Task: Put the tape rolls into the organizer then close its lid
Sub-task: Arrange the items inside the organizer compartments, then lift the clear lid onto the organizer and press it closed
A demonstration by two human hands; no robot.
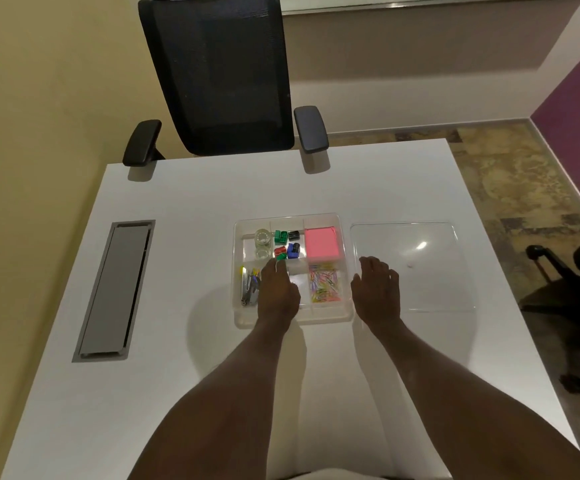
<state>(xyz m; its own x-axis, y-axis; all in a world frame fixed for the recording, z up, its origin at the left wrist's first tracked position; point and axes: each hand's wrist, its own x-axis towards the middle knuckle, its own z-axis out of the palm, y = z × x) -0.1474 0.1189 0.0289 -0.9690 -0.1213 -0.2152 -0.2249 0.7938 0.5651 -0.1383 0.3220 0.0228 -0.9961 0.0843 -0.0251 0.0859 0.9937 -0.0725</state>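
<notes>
Tape rolls [262, 242] sit at the organizer's [345, 315] ten o'clock corner. Left hand [279, 292] steadies it, fingers together; right hand [376, 289], fingers loosely spread, reaches for the lid [430, 271] at three o'clock.

The table [184, 209] is plain white, with a grey cable hatch [113, 289] at nine o'clock. The organizer [243, 320] and its lid [413, 268] are clear. Inside: pink sticky notes [321, 242], multicoloured paper clips [323, 285], green, red, blue and black binder clips [285, 243], transparent tape rolls [262, 242]. At twelve o'clock, a black mesh chair [222, 74].
</notes>
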